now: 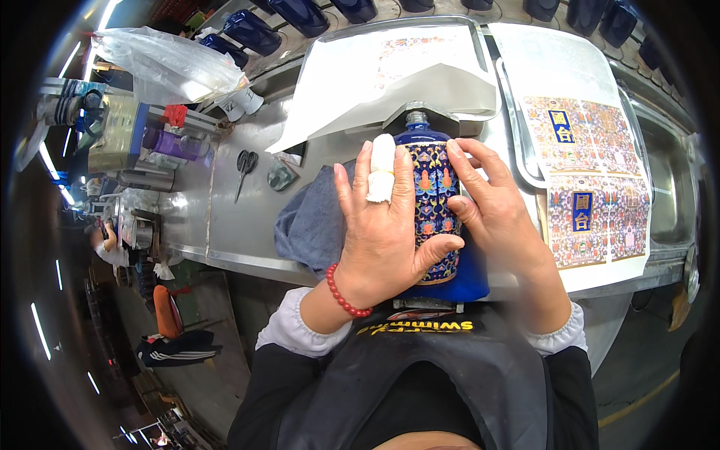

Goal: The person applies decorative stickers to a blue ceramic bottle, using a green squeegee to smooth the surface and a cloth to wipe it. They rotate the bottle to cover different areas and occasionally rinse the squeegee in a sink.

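A dark blue bottle (433, 184) with a colourful floral pattern lies in front of me, its threaded neck pointing away. My left hand (375, 240) rests flat along its left side, fingers stretched out and the thumb across its lower front. White wrapping (381, 169) covers one finger of that hand. On the bottle's right edge, the fingertips and thumb of my right hand (499, 206) touch the patterned surface, fingers apart. Bright blue material (474, 274) shows under the bottle's near end. Behind the neck is a dark grey angular piece (442, 120). The bottle's underside is hidden.
A grey-blue cloth (307, 221) lies left of my left hand, with scissors (244, 169) farther left. Printed pattern sheets (592, 225) lie at right; a tray (480, 45) with white paper stands beyond. Several blue bottles (300, 15) line the back. A sink (667, 195) is far right.
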`<state>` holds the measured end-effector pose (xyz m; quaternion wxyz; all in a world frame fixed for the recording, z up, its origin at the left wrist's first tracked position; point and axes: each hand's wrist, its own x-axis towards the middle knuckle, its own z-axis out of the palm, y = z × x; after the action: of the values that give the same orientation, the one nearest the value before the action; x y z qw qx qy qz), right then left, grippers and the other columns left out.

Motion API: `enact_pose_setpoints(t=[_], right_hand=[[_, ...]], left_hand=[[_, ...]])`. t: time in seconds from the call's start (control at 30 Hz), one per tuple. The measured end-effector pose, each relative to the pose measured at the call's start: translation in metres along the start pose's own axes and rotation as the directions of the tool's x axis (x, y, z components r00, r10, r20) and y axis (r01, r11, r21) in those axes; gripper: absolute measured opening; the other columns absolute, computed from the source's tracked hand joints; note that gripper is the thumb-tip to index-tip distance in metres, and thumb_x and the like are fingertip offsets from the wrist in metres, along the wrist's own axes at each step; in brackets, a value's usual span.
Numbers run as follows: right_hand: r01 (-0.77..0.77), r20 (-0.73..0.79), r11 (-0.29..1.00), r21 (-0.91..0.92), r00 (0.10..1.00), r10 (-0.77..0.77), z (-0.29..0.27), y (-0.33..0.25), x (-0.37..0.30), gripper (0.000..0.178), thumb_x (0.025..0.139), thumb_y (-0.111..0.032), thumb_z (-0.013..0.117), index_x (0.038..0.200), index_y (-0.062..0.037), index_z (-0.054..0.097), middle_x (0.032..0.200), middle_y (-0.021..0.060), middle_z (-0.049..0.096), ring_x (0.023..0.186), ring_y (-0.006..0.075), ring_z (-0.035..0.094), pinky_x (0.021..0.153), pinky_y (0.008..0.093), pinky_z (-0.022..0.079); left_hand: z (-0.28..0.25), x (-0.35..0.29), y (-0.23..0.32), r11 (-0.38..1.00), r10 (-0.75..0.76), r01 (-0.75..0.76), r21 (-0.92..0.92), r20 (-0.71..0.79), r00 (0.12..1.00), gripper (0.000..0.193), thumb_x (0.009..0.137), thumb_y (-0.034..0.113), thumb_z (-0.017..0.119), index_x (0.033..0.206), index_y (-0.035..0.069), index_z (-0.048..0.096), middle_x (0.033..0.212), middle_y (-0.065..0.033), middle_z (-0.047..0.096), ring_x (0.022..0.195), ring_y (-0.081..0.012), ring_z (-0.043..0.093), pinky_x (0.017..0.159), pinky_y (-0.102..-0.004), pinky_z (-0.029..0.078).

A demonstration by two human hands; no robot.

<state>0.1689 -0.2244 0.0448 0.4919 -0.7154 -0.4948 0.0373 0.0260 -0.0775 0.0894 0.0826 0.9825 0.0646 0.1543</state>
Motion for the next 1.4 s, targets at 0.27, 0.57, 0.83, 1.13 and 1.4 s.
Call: enact_pose_setpoints(t=[0.27, 0.57, 0.83, 1.13, 1.4], right_hand=[[0.041, 0.021, 0.998, -0.042, 0.999, -0.04, -0.002, 0.001, 0.0, 0.06, 0.093, -0.012, 0.069, 0.149, -0.0007, 0.05, 0.145, 0.0207, 0.048, 0.118, 0.0361, 0.058, 0.1, 0.042, 0.051], [0.017, -0.005, 1.0, -0.011, 1.0, -0.017, -0.001, -0.001, 0.0, 0.057, 0.093, -0.021, 0.07, 0.145, -0.0041, 0.054, 0.141, 0.0212, 0.053, 0.119, 0.042, 0.056, 0.102, 0.0461, 0.049], [0.015, -0.015, 1.0, 0.0, 1.0, -0.015, 0.001, 0.0, -0.001, 0.057, 0.092, -0.02, 0.071, 0.144, -0.0043, 0.054, 0.139, 0.0213, 0.053, 0.118, 0.0418, 0.057, 0.1, 0.0463, 0.049], [0.047, 0.037, 0.997, -0.058, 0.998, -0.045, -0.002, 0.001, -0.002, 0.061, 0.095, -0.012, 0.066, 0.152, -0.002, 0.046, 0.146, 0.02, 0.047, 0.119, 0.0348, 0.056, 0.102, 0.0411, 0.049], [-0.02, 0.0, 0.998, 0.062, 1.0, 0.02, 0.003, -0.001, -0.003, 0.054, 0.097, -0.02, 0.067, 0.147, -0.0057, 0.053, 0.143, 0.0208, 0.051, 0.124, 0.0407, 0.055, 0.105, 0.0442, 0.047]], left_hand=[[-0.001, 0.009, 0.01, 0.998, -0.007, 0.007, 0.062, -0.009, 1.0, 0.114, 0.087, 0.076, 0.053, 0.147, -0.019, 0.034, 0.143, -0.0366, 0.045, 0.143, -0.0542, 0.026, 0.112, -0.076, 0.014], [-0.008, 0.014, 0.011, 0.999, -0.021, 0.021, 0.029, 0.021, 1.0, 0.108, 0.088, 0.074, 0.054, 0.149, -0.014, 0.036, 0.145, -0.0331, 0.046, 0.141, -0.0531, 0.029, 0.112, -0.0757, 0.012], [-0.008, 0.016, 0.01, 0.99, 0.014, -0.017, 0.137, 0.024, 1.0, 0.103, 0.088, 0.071, 0.056, 0.148, -0.011, 0.041, 0.148, -0.0318, 0.044, 0.142, -0.0523, 0.03, 0.113, -0.0756, 0.011], [-0.001, 0.002, 0.005, 0.992, -0.034, 0.036, -0.119, 0.016, 0.999, 0.116, 0.088, 0.077, 0.05, 0.152, -0.016, 0.027, 0.152, -0.0375, 0.034, 0.145, -0.0548, 0.026, 0.114, -0.0739, 0.011], [0.016, -0.03, 0.009, 0.95, -0.107, 0.115, -0.289, 0.04, 0.993, 0.13, 0.085, 0.084, 0.047, 0.156, -0.017, 0.006, 0.159, -0.0428, 0.014, 0.15, -0.0561, 0.014, 0.119, -0.0677, 0.005]])
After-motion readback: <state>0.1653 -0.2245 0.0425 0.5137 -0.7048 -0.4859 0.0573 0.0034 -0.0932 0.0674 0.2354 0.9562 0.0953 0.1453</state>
